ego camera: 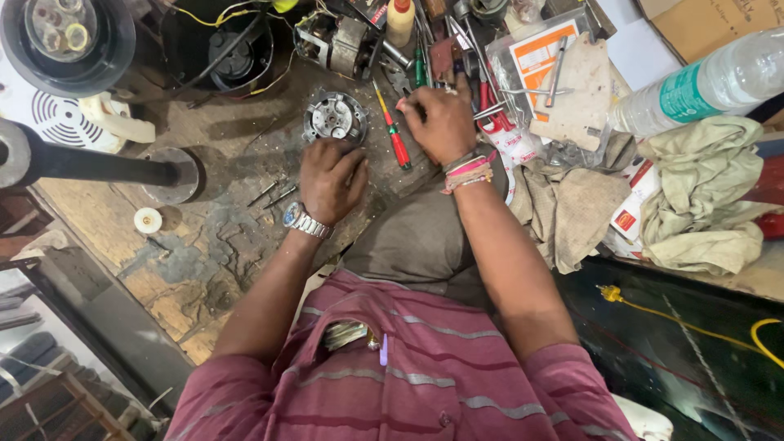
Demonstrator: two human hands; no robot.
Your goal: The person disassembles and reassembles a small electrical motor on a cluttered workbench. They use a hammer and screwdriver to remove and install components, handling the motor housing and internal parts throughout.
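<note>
Grey round metal motor plate (335, 118) under loosely curled left hand (329, 178); right hand (443, 122), grip unclear, beside red-handled screwdriver (394, 132).

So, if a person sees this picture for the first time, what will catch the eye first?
Probably the two hands at the centre of the worn workbench: the left hand rests beside a round metal motor part, and the right hand reaches into a pile of tools near a red-handled screwdriver. At far right lies a clear plastic bottle above crumpled rags.

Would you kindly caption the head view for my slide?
Left hand beside a round metal motor part; right hand among tools near a red screwdriver.
</note>
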